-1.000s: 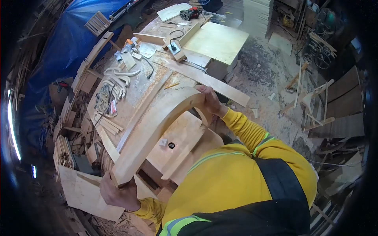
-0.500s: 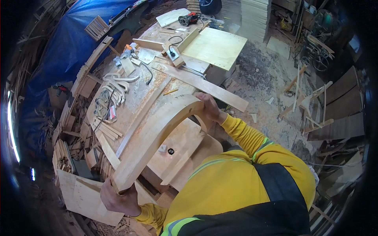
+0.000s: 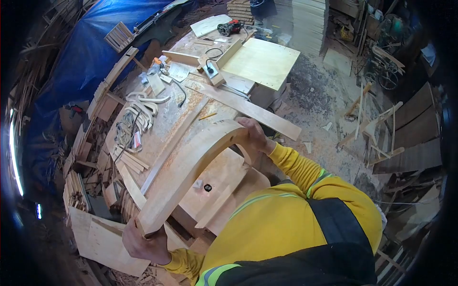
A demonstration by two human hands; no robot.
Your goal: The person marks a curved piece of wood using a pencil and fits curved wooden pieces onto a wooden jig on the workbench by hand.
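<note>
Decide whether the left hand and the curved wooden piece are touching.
Touching: the head view shows the left hand gripping the curved wooden piece at its near end.

Yellow against blue, and it's vivid!
Pale tan on the curved wooden piece (image 3: pixel 183 169), bright yellow sweatshirt (image 3: pixel 281 217) striped lime and grey, deep blue tarp (image 3: pixel 88 45), yellow-orange pencil (image 3: pixel 208 116), and there's a red-and-black power tool (image 3: pixel 230 28)!
</note>
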